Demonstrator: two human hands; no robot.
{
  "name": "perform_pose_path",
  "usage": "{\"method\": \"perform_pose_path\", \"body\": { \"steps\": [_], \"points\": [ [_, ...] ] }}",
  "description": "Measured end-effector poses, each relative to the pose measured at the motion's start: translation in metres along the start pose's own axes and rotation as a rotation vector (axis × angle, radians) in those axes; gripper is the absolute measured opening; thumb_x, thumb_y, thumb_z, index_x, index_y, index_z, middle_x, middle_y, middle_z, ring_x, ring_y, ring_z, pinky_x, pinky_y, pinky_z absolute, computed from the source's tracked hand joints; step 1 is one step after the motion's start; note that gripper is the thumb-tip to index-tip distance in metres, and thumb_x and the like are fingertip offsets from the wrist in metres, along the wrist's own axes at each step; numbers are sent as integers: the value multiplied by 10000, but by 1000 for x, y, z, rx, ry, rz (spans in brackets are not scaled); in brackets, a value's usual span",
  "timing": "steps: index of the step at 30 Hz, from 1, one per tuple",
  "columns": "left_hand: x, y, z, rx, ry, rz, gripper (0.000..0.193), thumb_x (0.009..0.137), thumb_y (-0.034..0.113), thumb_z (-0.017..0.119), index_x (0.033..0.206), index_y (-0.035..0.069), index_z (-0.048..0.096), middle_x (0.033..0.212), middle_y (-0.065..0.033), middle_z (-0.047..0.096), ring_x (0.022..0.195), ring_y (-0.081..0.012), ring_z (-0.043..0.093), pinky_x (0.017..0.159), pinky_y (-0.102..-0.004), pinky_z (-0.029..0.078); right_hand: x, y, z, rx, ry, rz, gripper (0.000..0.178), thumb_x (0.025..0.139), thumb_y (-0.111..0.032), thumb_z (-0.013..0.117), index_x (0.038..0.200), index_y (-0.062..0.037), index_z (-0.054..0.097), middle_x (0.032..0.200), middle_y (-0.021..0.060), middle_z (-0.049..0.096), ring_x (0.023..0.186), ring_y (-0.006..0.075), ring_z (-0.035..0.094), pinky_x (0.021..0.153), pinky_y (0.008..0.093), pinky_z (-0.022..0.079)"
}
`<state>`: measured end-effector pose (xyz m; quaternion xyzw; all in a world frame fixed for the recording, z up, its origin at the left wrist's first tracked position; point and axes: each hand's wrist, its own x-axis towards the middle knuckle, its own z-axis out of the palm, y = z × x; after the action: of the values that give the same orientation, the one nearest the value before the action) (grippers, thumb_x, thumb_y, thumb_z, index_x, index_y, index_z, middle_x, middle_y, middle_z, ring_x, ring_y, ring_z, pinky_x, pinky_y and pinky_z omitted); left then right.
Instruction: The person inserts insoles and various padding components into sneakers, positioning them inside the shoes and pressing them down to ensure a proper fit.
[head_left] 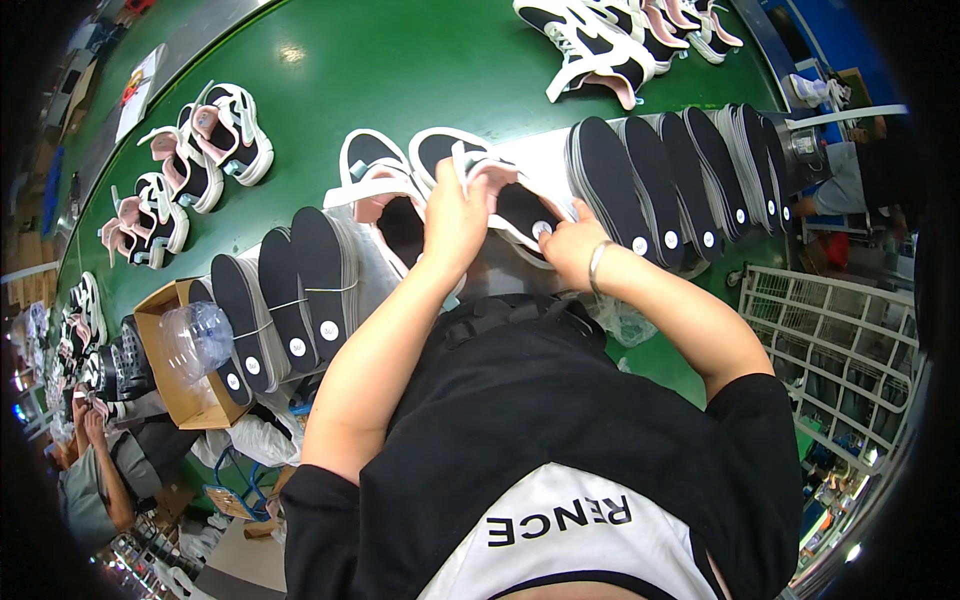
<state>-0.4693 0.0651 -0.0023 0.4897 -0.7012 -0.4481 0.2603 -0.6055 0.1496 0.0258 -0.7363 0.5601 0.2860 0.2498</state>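
Observation:
In front of me lie two white, black and pink sneakers side by side, toes pointing away. My left hand (457,215) is closed on the opening of the right-hand sneaker (437,150), its fingers at the pink tongue. A black insole (522,208) with a round white sticker lies inside that sneaker. My right hand (580,246) grips the heel end, fingers by the sticker; the fingertips are partly hidden. The other sneaker (365,152) rests just left of it, with a black insole inside and my left forearm close by.
Stacks of black insoles (610,185) stand to the right, and banded insole stacks (322,260) to the left. More sneakers (235,130) sit on the green table (400,60). A cardboard box (180,385) holds a clear plastic container. Right of me is a white wire rack (830,340). A co-worker (105,480) sits far left.

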Motion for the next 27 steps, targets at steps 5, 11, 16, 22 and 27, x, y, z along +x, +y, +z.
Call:
{"method": "perform_pose_path", "body": {
  "steps": [5,11,16,22,27],
  "points": [
    [4,9,-1,-18,16,5,311,805,184,487,968,-63,391,816,-254,555,790,-403,539,708,-404,417,15,9,0,105,-90,-74,213,660,-106,512,828,-68,638,877,109,615,846,217,589,847,443,330],
    [-36,12,-38,369,152,423,486,706,110,635,1103,-41,399,836,-147,537,778,-279,536,685,-335,436,10,-4,4,323,49,25,195,644,-136,519,799,-73,620,827,103,608,801,233,590,788,461,358],
    [-45,6,-39,619,-180,-86,875,730,371,584,1289,-28,41,795,-228,579,678,-385,567,615,-420,446,26,-40,4,489,296,11,165,687,-175,470,733,-54,574,718,123,599,675,284,587,699,465,350],
    [19,-28,-40,671,-16,-18,572,731,189,505,1214,-15,276,641,-220,565,583,-385,549,554,-473,433,20,-27,-13,535,1000,-296,289,735,-253,563,936,-50,523,1032,146,513,993,277,468,843,453,326],
    [106,-19,-104,766,182,-52,571,793,228,455,1272,20,223,810,-246,577,709,-404,558,656,-456,432,20,50,-30,595,994,-176,272,715,-207,565,926,-37,543,1031,151,513,996,295,464,836,372,380]
  ]
}}
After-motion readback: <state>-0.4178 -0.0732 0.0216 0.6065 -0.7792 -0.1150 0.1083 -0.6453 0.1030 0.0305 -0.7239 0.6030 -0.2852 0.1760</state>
